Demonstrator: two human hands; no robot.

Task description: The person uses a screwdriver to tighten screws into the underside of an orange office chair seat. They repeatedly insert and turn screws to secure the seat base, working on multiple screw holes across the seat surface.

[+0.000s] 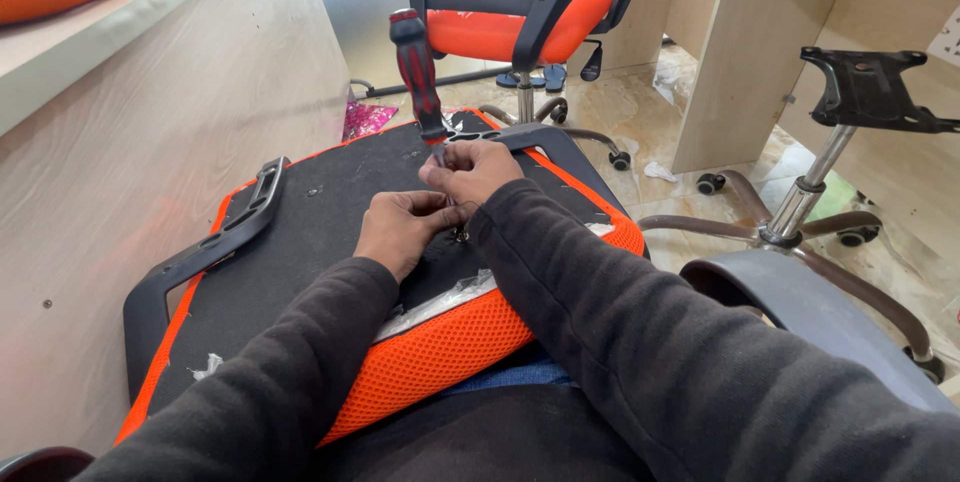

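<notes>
Left hand pinching small fastener, seemingly, against upturned seat cushion; right hand gripping red-black screwdriver upright.

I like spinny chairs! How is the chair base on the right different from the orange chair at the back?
The chair base is bare: just a shiny pole with a black metal plate on top, no seat. The orange chair has its orange seat and mesh back fitted. The base stands nearer, by the person's right arm; the chair stands farther off. Both have brown legs with wheels.
</notes>
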